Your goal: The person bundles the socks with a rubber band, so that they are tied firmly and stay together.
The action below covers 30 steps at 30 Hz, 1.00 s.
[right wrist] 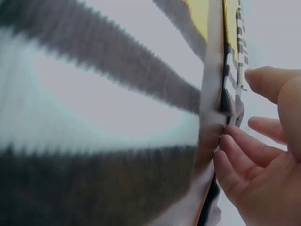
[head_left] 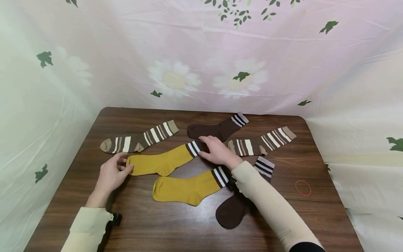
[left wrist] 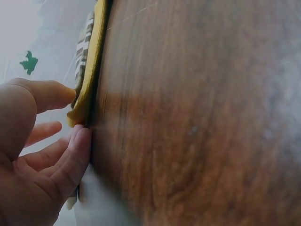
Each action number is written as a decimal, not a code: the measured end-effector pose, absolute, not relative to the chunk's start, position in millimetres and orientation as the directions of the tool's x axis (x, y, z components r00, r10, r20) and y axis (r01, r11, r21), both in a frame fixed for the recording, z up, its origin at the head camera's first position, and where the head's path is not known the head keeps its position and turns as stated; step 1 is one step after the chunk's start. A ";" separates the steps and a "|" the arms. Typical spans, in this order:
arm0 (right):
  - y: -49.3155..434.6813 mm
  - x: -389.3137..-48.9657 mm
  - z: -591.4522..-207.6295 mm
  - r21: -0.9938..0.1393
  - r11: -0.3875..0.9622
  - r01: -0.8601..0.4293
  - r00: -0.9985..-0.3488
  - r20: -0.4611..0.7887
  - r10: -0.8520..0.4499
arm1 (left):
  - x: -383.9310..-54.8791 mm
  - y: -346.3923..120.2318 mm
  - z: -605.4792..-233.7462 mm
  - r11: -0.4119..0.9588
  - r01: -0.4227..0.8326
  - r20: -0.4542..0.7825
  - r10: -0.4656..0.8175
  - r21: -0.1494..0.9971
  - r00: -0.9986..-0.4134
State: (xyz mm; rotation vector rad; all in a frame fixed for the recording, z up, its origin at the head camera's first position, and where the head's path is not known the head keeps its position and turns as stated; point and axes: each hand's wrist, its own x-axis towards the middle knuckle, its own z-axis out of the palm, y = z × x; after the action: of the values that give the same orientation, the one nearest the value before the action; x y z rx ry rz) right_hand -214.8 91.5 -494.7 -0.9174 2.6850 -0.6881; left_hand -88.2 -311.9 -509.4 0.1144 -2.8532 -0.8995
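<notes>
A yellow crew sock (head_left: pixel 160 161) with a dark, white-striped cuff lies flat between the two hands. At its toe end is the left hand (head_left: pixel 111 173), with thumb and fingertips spread at the edge of the fabric (left wrist: pixel 89 80). The right hand (head_left: pixel 218 151) rests at the cuff end, its fingers extended and apart from the thumb; its fingertips partly cover the cuff. A second yellow sock (head_left: pixel 189 189) lies nearer the front, its cuff close beneath the right wrist. In the right wrist view, a striped cuff (right wrist: pixel 108 89) fills the near side, blurred.
Brown-and-white striped socks lie at back left (head_left: pixel 151 136) and back right (head_left: pixel 261 142). One dark brown sock (head_left: pixel 217 129) is at the back; another (head_left: pixel 233 211) lies partly under the right forearm. A red rubber band (head_left: pixel 303 188) sits on the wooden table (head_left: pixel 176 231). Patterned cloth (head_left: pixel 201 52) hangs around.
</notes>
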 end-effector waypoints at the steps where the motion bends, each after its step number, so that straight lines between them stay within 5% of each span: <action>1: 90.4 -214.9 -495.1 -0.493 0.698 -0.519 -0.782 -0.055 -0.620 | -88.2 -312.1 -509.5 0.817 -0.029 0.116 -0.117 0.576 -0.986; 18: 71.4 -208.6 -501.7 -0.495 0.737 -0.461 -0.853 0.018 -0.522 | -87.2 -311.4 -507.8 0.811 -0.085 0.069 -0.153 0.578 -0.986; 30: 67.6 -213.7 -502.6 -0.558 0.759 -0.336 -0.885 -0.091 -0.458 | -88.1 -309.8 -506.4 0.807 -0.104 0.058 -0.168 0.581 -0.984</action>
State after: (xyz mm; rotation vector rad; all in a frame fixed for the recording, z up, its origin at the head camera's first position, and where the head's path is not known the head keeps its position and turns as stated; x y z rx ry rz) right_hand -213.7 67.6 -502.6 -0.6253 2.7348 -0.8045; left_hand -88.1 -309.8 -506.4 0.2175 -2.8844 -0.9189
